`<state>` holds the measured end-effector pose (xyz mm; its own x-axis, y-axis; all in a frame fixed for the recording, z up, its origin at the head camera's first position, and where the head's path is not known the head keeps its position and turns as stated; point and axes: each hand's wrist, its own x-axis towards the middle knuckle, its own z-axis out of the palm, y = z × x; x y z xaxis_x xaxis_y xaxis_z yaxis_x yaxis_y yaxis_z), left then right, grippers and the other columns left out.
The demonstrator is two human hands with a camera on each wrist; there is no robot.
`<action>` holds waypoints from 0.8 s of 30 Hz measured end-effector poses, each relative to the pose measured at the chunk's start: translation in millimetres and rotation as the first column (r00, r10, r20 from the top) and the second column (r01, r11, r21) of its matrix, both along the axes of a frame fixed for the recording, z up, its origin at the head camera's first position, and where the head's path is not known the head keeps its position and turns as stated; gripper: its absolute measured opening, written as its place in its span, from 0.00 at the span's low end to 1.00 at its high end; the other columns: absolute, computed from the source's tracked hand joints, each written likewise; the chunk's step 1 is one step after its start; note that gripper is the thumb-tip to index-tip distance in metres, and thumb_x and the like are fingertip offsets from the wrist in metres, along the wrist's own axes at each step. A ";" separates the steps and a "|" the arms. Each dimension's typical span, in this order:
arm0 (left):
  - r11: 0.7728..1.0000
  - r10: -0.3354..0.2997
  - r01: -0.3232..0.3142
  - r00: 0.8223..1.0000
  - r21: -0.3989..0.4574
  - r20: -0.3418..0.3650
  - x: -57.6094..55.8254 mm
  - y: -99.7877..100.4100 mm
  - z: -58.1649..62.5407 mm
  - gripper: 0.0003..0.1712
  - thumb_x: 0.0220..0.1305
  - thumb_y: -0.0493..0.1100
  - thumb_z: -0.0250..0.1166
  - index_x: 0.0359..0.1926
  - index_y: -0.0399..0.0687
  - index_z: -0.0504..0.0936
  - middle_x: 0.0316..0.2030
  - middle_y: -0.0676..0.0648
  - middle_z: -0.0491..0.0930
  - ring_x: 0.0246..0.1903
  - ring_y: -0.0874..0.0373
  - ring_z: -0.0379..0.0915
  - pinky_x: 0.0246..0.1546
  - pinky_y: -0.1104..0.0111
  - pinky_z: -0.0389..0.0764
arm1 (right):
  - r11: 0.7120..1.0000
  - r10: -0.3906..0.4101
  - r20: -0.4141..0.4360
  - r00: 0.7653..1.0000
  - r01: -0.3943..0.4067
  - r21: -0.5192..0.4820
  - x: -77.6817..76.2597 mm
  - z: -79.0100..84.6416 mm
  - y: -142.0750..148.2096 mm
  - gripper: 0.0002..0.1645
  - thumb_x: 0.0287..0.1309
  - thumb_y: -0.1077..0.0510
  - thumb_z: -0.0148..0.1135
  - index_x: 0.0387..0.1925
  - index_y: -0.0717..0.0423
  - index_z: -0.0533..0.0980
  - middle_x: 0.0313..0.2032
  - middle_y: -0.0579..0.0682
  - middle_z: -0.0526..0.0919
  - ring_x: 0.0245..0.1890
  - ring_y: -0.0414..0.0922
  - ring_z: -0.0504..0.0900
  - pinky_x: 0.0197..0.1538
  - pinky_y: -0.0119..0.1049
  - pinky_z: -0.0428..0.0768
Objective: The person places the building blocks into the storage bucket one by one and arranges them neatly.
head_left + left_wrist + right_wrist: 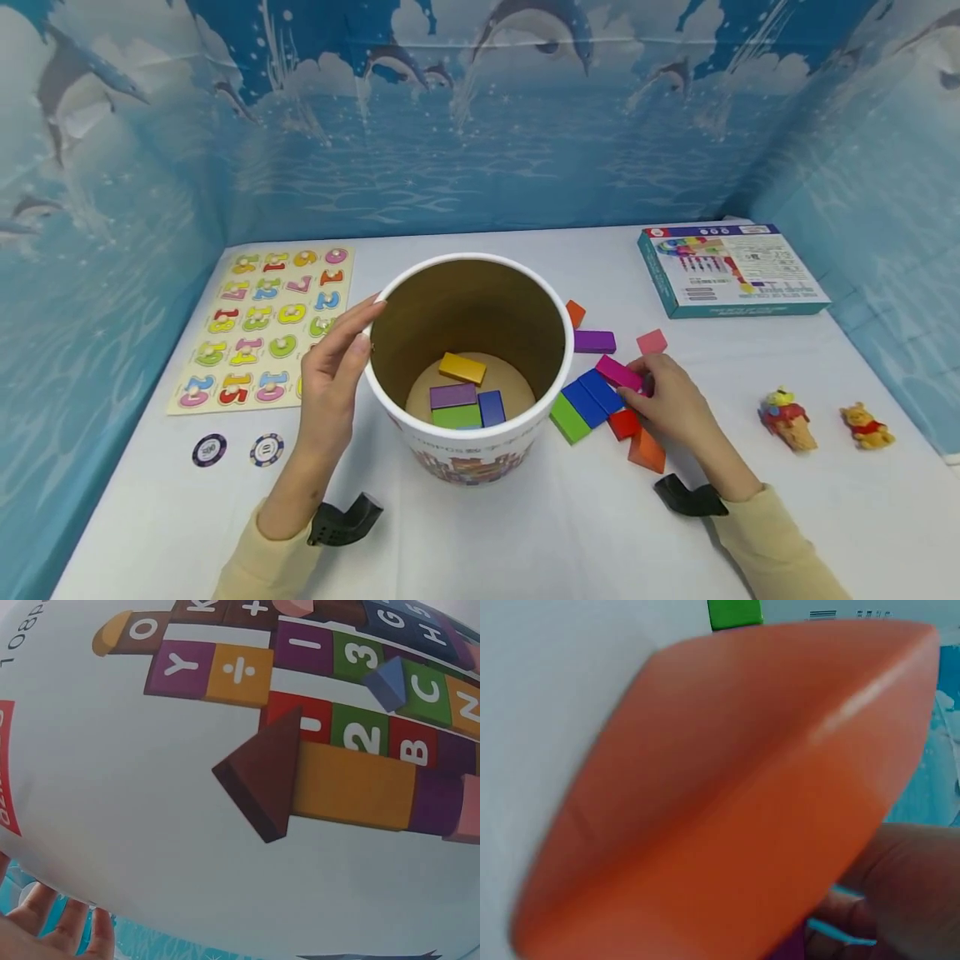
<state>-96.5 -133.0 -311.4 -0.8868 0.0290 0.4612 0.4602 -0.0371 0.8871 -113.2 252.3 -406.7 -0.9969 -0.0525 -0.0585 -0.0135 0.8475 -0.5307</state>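
A white bucket with printed block pictures stands mid-table, several coloured blocks inside it, among them a yellow block. My left hand rests against its left rim, fingers fairly straight; in the left wrist view the fingertips touch the printed wall. To the right of the bucket, my right hand pinches the right end of a magenta block between thumb and fingers. Blue blocks, a green block, a red block and an orange triangular block lie close by.
A purple block, an orange block and a pink block lie farther back. A boxed toy set sits back right, two small figures front right. On the left are a number board and two round chips.
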 end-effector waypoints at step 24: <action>1.000 -0.013 0.013 1.000 0.008 0.009 1.2 -0.2 0.4 0.20 0.62 0.37 0.48 0.55 0.38 0.71 0.57 0.44 0.68 0.60 0.52 0.57 0.58 0.58 0.61 | 0.603 0.788 -0.020 0.615 -0.778 -0.175 -27.4 184.0 -155.6 0.20 0.50 0.57 0.62 0.47 0.50 0.72 0.42 0.43 0.76 0.40 0.37 0.76 0.41 0.28 0.77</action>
<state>-95.3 -133.1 -311.0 -0.8905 0.0371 0.4536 0.4517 -0.0501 0.8908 -140.6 96.7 -222.7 -0.5646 -0.8248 -0.0287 -0.6009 0.4347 -0.6707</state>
